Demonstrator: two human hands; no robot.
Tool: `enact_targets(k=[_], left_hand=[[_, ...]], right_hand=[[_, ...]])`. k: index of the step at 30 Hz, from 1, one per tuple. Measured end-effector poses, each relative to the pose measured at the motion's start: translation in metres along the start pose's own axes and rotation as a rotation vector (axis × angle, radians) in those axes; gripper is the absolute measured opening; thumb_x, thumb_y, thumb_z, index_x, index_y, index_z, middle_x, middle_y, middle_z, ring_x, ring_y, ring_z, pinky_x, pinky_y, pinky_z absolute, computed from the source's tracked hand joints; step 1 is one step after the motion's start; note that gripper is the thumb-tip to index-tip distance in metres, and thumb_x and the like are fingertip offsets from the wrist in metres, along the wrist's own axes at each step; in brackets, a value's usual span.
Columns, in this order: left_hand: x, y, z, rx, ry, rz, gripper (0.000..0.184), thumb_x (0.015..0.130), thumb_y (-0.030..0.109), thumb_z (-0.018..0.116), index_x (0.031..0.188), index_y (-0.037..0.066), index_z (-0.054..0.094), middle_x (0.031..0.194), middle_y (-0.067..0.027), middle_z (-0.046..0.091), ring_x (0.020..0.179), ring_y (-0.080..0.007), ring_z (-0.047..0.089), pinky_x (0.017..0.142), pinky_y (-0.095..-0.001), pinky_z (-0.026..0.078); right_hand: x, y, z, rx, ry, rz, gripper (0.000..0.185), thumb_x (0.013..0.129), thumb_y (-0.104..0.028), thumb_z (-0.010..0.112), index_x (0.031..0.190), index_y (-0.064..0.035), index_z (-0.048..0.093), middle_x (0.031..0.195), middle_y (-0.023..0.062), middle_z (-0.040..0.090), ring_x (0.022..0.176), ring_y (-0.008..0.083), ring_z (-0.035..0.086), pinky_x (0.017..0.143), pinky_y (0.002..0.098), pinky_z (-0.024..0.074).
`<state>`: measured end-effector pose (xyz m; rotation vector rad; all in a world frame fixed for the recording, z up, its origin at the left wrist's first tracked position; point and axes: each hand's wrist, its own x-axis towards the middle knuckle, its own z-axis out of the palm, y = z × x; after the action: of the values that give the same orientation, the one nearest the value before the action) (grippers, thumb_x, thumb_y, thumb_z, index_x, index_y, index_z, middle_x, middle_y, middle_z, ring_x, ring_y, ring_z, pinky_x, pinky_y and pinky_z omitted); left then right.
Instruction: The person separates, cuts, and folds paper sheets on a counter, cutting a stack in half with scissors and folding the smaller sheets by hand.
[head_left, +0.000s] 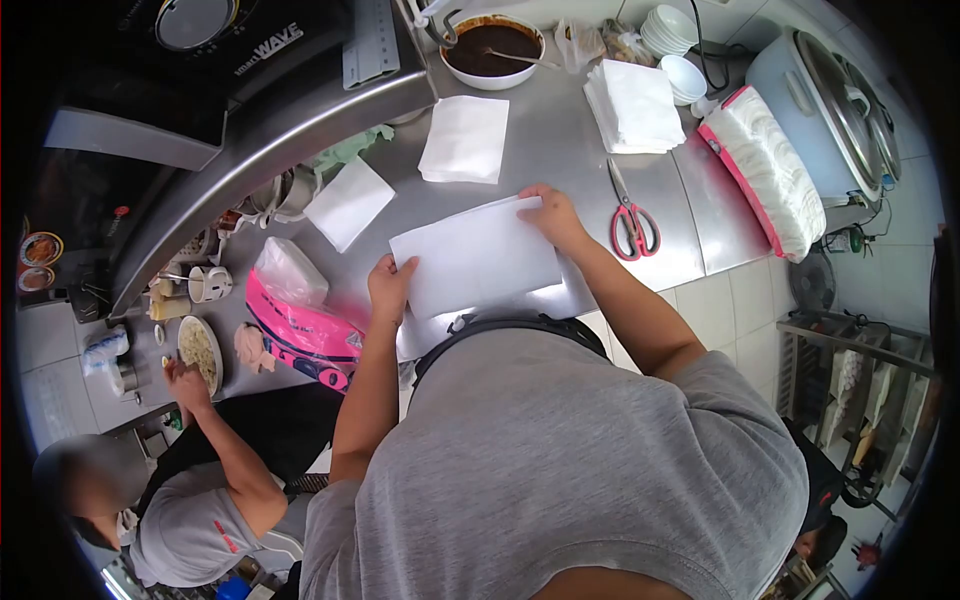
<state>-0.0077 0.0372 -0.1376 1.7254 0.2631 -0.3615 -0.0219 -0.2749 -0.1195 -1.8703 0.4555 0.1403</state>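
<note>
A wide white paper sheet (pixel 480 258), perhaps more than one layer, is stretched between my hands above the steel counter's near edge. My left hand (pixel 390 287) pinches its left side, thumb on top. At its upper right corner, my right hand (pixel 551 214) grips the paper with fingers curled. Just beyond lies a stack of white paper (pixel 464 140), and a smaller white stack (pixel 350 204) sits to the left. A thicker white pile (pixel 634 107) is at the back right. Scissors with pink handles (pixel 632 226) lie to the right of my right hand.
At the back stands a bowl of dark sauce (pixel 492 52) with a spoon. A pink-edged pack of white tissues (pixel 765 170) lies right, an opened pink pack (pixel 300 325) left. A co-worker (pixel 215 500) at lower left reaches to a bowl of pale food (pixel 200 352).
</note>
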Motion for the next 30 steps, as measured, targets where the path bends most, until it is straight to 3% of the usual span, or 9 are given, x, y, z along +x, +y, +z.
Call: enact_targets(k=[9,14,18,21,23,24,26,27,30], left_hand=[[0.008,-0.004,-0.004,0.171,0.064,0.023,0.02,0.081,0.012,0.069,0.091,-0.002,0.062,0.075,-0.003,0.062,0.062,-0.01,0.055,0.056,-0.0243,0.044],[0.004,0.003,-0.002,0.123,0.074,0.022,0.024,0.078,0.013,0.071,0.093,-0.004,0.062,0.076,-0.0033,0.061,0.062,-0.0106,0.054,0.056,-0.0249,0.043],[0.008,0.0,-0.003,0.303,0.138,0.096,0.025,0.076,0.014,0.071,0.092,-0.004,0.063,0.075,-0.0058,0.063,0.061,-0.0116,0.056,0.056,-0.0259,0.045],[0.006,0.002,0.003,0.38,0.174,0.145,0.027,0.074,0.014,0.071,0.093,-0.003,0.062,0.073,-0.008,0.063,0.063,-0.0162,0.058,0.058,-0.0286,0.046],[0.008,0.0,0.004,0.558,0.209,0.258,0.031,0.073,0.013,0.07,0.098,-0.002,0.061,0.071,-0.0097,0.063,0.063,-0.0228,0.06,0.061,-0.033,0.048],[0.004,0.011,0.008,0.654,0.232,0.221,0.032,0.074,0.014,0.069,0.102,-0.001,0.06,0.076,-0.011,0.063,0.068,-0.0262,0.061,0.065,-0.035,0.049],[-0.002,0.034,0.014,0.845,0.275,0.147,0.036,0.076,0.014,0.066,0.109,0.002,0.058,0.085,-0.0135,0.064,0.078,-0.0329,0.062,0.072,-0.0389,0.05],[0.002,0.04,0.011,0.865,0.295,0.234,0.037,0.077,0.015,0.065,0.111,0.003,0.057,0.092,-0.0142,0.063,0.083,-0.0346,0.061,0.076,-0.0402,0.049],[0.028,0.05,-0.015,0.994,0.361,0.426,0.036,0.08,0.015,0.062,0.114,0.008,0.055,0.109,-0.0155,0.058,0.098,-0.0368,0.057,0.084,-0.0424,0.046]], right_hand=[[-0.001,0.007,0.016,-0.061,0.235,-0.228,0.04,0.069,-0.012,0.074,0.106,-0.0032,0.06,0.083,0.017,0.064,0.073,0.029,0.062,0.068,0.0362,0.0485],[-0.002,0.003,0.02,-0.064,0.261,-0.18,0.039,0.068,-0.011,0.074,0.103,-0.0024,0.059,0.087,0.0187,0.063,0.078,0.0314,0.062,0.071,0.0375,0.0478],[-0.002,0.002,0.021,-0.142,0.269,-0.191,0.041,0.069,-0.01,0.074,0.106,-0.0017,0.057,0.092,0.0186,0.063,0.08,0.0324,0.061,0.072,0.0383,0.0477],[-0.01,-0.006,0.027,-0.357,0.353,-0.317,0.042,0.073,-0.011,0.071,0.111,-0.0027,0.055,0.106,0.0187,0.059,0.093,0.0326,0.059,0.078,0.0395,0.0463],[-0.021,-0.016,0.031,-0.601,0.334,-0.593,0.042,0.075,-0.013,0.068,0.113,-0.0037,0.054,0.115,0.0175,0.055,0.104,0.0329,0.053,0.085,0.0405,0.0439],[-0.028,-0.018,0.033,-0.721,0.323,-0.732,0.041,0.077,-0.013,0.067,0.114,-0.0042,0.053,0.12,0.017,0.053,0.11,0.033,0.051,0.088,0.041,0.0427],[-0.043,-0.008,0.042,-0.629,0.068,-0.808,0.037,0.078,-0.015,0.065,0.112,-0.0051,0.054,0.123,0.0153,0.051,0.116,0.033,0.046,0.094,0.0428,0.0393],[-0.048,-0.005,0.046,-0.58,-0.057,-0.841,0.035,0.079,-0.016,0.065,0.111,-0.0055,0.055,0.124,0.0145,0.05,0.119,0.033,0.043,0.097,0.0437,0.0376],[-0.056,0.006,0.037,-0.54,-0.099,-0.866,0.032,0.079,-0.016,0.065,0.108,-0.0055,0.057,0.123,0.0136,0.052,0.117,0.0331,0.045,0.099,0.0445,0.0361]])
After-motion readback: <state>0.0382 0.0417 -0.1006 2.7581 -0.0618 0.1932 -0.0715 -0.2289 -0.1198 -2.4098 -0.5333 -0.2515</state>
